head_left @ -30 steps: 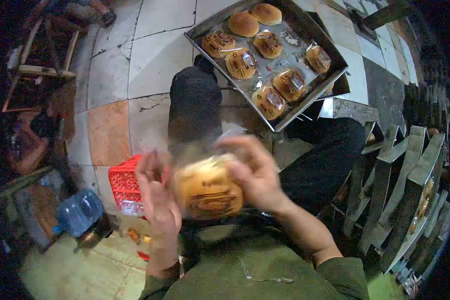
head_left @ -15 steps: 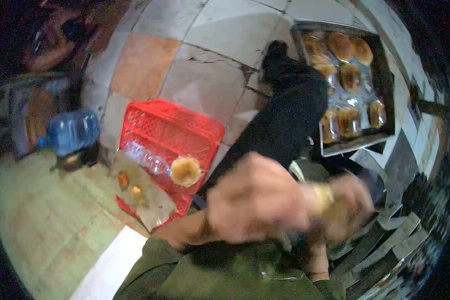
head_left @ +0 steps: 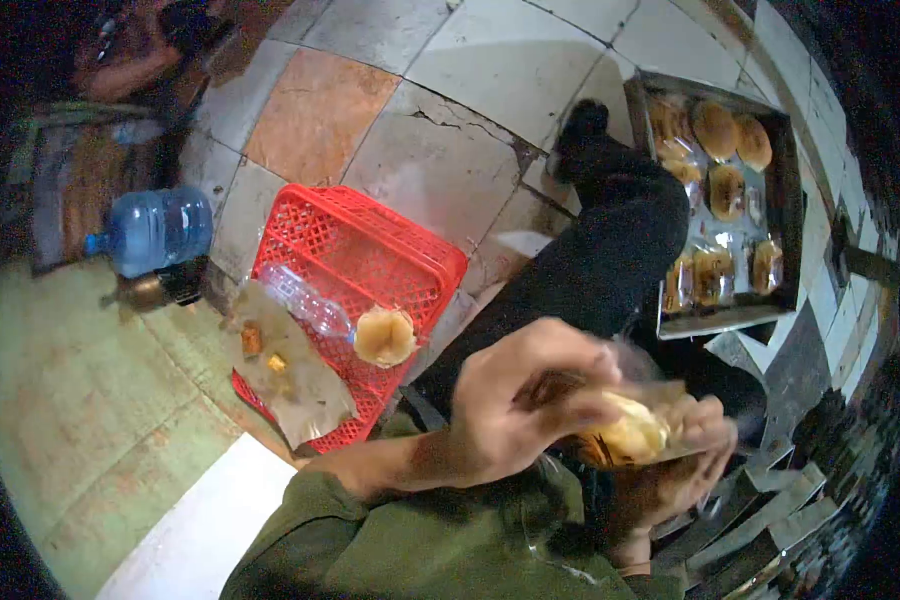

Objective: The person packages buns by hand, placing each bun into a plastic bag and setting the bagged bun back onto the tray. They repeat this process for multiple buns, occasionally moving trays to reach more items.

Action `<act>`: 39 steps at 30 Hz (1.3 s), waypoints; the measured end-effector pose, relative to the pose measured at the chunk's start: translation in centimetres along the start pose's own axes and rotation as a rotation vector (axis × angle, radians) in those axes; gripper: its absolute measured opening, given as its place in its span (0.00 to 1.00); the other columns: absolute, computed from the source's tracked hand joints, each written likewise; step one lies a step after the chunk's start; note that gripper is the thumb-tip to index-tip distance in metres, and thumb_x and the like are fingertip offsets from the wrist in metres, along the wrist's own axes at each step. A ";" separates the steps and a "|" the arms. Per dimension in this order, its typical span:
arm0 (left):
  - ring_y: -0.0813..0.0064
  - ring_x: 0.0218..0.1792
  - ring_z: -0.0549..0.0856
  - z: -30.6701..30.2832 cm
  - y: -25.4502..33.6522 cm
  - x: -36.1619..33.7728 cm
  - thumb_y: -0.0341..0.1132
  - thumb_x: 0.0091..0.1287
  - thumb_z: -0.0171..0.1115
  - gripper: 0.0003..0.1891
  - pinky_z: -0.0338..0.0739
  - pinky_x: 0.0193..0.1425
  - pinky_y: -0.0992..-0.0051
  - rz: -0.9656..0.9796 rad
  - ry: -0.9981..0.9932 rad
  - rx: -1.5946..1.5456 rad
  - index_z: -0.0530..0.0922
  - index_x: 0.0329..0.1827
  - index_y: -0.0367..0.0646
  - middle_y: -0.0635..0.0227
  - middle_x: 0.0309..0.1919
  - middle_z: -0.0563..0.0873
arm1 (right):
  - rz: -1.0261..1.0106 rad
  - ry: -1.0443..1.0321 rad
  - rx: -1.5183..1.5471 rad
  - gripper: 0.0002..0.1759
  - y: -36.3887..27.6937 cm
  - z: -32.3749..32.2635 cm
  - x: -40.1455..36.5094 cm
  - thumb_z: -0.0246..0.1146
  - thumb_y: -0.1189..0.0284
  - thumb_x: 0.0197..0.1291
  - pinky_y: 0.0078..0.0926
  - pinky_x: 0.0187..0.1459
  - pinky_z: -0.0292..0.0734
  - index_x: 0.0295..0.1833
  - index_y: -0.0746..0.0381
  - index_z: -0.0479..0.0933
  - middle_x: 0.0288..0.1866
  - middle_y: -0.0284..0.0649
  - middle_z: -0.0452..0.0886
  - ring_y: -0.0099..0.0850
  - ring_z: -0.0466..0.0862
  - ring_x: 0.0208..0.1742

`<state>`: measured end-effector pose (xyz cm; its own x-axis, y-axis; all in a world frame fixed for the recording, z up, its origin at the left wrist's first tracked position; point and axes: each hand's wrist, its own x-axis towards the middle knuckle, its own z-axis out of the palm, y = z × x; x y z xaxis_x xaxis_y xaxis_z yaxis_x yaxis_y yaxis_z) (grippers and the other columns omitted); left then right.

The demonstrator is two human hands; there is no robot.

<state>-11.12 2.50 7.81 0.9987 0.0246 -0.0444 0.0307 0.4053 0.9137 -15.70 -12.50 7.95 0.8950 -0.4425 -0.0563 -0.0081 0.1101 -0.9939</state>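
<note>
A bread bun [head_left: 630, 430], pale on one side and browned below, is between my two hands in front of my lap. My left hand [head_left: 515, 400] curls over its left side, with thumb and fingers closed on it. From the right, my right hand [head_left: 685, 455] grips the bun, and a clear plastic wrapper shows blurred around those fingers. Another bun [head_left: 384, 337] rests on the red crate [head_left: 370, 225], beside a clear plastic bottle [head_left: 305, 302]. A brown paper sheet [head_left: 295, 375] with small food pieces lies on the crate's near left part.
A dark metal tray [head_left: 730, 325] at right holds several wrapped buns [head_left: 715, 275]. My outstretched leg [head_left: 570, 270] runs between crate and tray. At left lies a large blue water bottle [head_left: 160, 230]. Part of another person's arm [head_left: 130, 70] shows at upper left.
My hands have moved slightly right and turned, so the bun between them now shows more clearly. The view has shifted a little; crate and tray contents look the same.
</note>
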 end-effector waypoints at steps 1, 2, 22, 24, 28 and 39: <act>0.73 0.29 0.80 -0.1 -0.2 -0.5 0.30 0.58 0.64 0.08 0.75 0.35 0.77 0.064 -0.035 0.033 0.77 0.38 0.37 0.62 0.28 0.81 | 0.024 -0.030 0.170 0.10 0.1 -0.8 -0.7 0.50 0.70 0.64 0.22 0.29 0.66 0.30 0.61 0.65 0.28 0.37 0.65 0.26 0.66 0.26; 0.73 0.30 0.80 -0.4 -0.7 -0.7 0.29 0.58 0.63 0.07 0.75 0.35 0.77 0.143 -0.084 0.060 0.77 0.36 0.37 0.62 0.29 0.81 | 0.026 -0.057 0.345 0.10 0.8 -1.4 -1.1 0.50 0.70 0.64 0.22 0.30 0.68 0.30 0.61 0.65 0.29 0.37 0.65 0.27 0.66 0.26; 0.81 0.29 0.73 -4.9 -7.4 -1.8 0.31 0.65 0.53 0.06 0.68 0.36 0.81 0.004 0.102 0.963 0.72 0.30 0.39 0.73 0.30 0.72 | 0.183 -0.152 -0.552 0.11 8.7 -4.0 0.8 0.62 0.68 0.57 0.25 0.27 0.66 0.29 0.63 0.71 0.22 0.37 0.71 0.28 0.70 0.24; 0.80 0.32 0.73 -3.0 -5.7 -2.3 0.31 0.66 0.52 0.06 0.68 0.39 0.80 -0.268 0.235 0.587 0.72 0.31 0.39 0.71 0.31 0.72 | -0.472 0.047 -0.614 0.12 5.7 -2.7 0.6 0.66 0.68 0.50 0.28 0.34 0.70 0.36 0.62 0.73 0.32 0.40 0.74 0.33 0.74 0.32; 0.77 0.38 0.72 3.5 0.6 -0.8 0.33 0.68 0.48 0.08 0.65 0.45 0.79 -0.308 0.274 -0.035 0.73 0.36 0.38 0.65 0.39 0.72 | -0.406 -0.479 -0.625 0.30 4.4 -1.4 3.4 0.71 0.67 0.44 0.33 0.48 0.72 0.53 0.61 0.67 0.53 0.47 0.72 0.39 0.75 0.50; 0.78 0.44 0.73 2.0 -2.9 5.0 0.37 0.69 0.47 0.14 0.65 0.50 0.77 -0.172 0.343 0.073 0.72 0.47 0.35 0.65 0.43 0.76 | 0.447 -0.257 -1.202 0.16 5.2 -20.5 20.8 0.55 0.62 0.57 0.33 0.37 0.77 0.42 0.64 0.78 0.28 0.48 0.81 0.36 0.83 0.36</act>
<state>-6.18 -0.36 5.72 0.9077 0.2705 -0.3209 0.2121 0.3641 0.9069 -6.27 -39.42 -0.37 0.7692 -0.3786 -0.5147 -0.5960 -0.7156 -0.3643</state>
